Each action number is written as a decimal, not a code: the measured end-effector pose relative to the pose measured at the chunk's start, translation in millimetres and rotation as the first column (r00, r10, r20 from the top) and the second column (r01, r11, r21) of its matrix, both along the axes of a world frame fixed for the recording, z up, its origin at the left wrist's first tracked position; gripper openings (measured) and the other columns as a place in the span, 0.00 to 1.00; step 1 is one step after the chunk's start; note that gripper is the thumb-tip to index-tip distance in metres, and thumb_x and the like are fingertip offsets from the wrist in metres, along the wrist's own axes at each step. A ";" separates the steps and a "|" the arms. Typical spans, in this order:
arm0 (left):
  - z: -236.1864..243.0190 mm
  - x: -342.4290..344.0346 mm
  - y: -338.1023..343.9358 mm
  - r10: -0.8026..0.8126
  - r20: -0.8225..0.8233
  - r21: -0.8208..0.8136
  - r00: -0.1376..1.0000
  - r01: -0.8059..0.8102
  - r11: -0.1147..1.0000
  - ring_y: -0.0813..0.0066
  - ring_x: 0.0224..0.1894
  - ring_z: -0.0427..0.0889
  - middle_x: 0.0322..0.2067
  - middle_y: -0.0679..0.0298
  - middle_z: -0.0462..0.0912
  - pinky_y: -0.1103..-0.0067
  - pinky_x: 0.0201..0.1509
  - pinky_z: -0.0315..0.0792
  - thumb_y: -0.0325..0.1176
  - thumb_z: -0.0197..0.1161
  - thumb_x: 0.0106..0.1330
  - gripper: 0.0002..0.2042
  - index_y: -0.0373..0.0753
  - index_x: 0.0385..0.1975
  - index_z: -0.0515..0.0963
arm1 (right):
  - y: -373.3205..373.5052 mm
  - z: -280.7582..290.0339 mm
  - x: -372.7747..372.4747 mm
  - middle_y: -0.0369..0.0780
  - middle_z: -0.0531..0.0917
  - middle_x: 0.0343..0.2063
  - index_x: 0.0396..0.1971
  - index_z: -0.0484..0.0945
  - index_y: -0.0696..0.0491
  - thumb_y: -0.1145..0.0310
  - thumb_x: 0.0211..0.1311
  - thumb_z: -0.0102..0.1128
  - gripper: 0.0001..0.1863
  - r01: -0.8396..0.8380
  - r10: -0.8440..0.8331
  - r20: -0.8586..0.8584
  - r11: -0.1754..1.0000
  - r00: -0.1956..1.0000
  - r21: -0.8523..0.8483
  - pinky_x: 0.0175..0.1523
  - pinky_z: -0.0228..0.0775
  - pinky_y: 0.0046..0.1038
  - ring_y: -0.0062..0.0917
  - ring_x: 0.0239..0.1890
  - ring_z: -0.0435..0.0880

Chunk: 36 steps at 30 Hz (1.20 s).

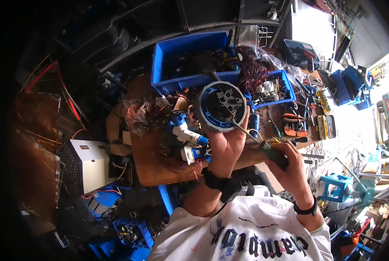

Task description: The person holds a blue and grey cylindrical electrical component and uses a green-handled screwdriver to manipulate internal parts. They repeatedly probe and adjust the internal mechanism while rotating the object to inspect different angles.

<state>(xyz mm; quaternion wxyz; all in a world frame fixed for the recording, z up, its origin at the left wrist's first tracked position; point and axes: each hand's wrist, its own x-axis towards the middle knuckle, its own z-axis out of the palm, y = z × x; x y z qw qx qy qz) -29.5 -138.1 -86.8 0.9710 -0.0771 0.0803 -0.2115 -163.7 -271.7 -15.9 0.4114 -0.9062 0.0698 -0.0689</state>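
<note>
My left hand [226, 145] grips a large round plug housing [219, 107] from below, its open face turned up. The housing has a grey outer ring, a blue inner ring and a black core with metal contacts. In my closed right hand [291, 165] is a screwdriver [270, 153] with a dark handle. Its shaft slants up to the left, and the tip reaches the housing's lower right rim; whether it sits in a screw I cannot make out. Left of my left wrist lie a blue-and-white industrial plug [186, 132] and a second blue-and-white connector [189, 154] with red wires.
Behind the housing stands a deep blue bin [194, 82] of dark parts, beside a shallower blue tray [292, 93] of white pieces. Red-handled pliers [293, 116] and other tools lie to the right on the wooden table [149, 162]. A white metal box [94, 161] stands left.
</note>
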 end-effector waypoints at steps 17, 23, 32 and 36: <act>10.9 7.0 15.4 0.013 0.046 0.005 0.999 -0.013 1.000 0.51 0.61 0.69 0.57 0.53 0.72 0.60 0.68 0.62 0.48 0.62 0.62 0.29 0.38 0.59 0.67 | 1.8 -10.3 1.9 0.39 0.78 0.24 0.38 0.75 0.58 0.72 0.50 0.64 0.15 0.115 -0.101 -0.076 0.969 0.992 0.217 0.31 0.68 0.23 0.20 0.25 0.76; -10.6 17.8 17.8 0.010 0.070 0.209 0.997 -0.025 0.978 0.50 0.59 0.71 0.56 0.55 0.73 0.58 0.66 0.65 0.53 0.59 0.63 0.30 0.41 0.59 0.67 | -16.1 -21.9 -5.3 0.34 0.77 0.19 0.39 0.75 0.58 0.72 0.51 0.65 0.15 0.178 -0.151 -0.101 0.914 0.983 0.364 0.27 0.63 0.19 0.12 0.21 0.71; -53.9 39.7 -5.1 -0.146 0.030 0.343 0.989 0.127 0.931 0.49 0.57 0.73 0.55 0.54 0.74 0.55 0.62 0.68 0.56 0.60 0.61 0.32 0.41 0.59 0.68 | -76.7 -16.2 -42.2 0.31 0.76 0.22 0.46 0.73 0.56 0.72 0.58 0.61 0.15 0.376 -0.331 -0.180 0.776 0.926 0.506 0.24 0.63 0.14 0.09 0.21 0.71; -71.4 46.3 -40.7 -0.200 0.024 0.437 0.980 0.170 0.883 0.54 0.56 0.75 0.55 0.58 0.75 0.54 0.61 0.69 0.55 0.59 0.62 0.29 0.43 0.58 0.70 | -116.1 -9.5 -69.0 0.30 0.75 0.21 0.45 0.73 0.58 0.73 0.60 0.60 0.13 0.448 -0.427 -0.160 0.749 0.890 0.489 0.23 0.62 0.14 0.09 0.20 0.70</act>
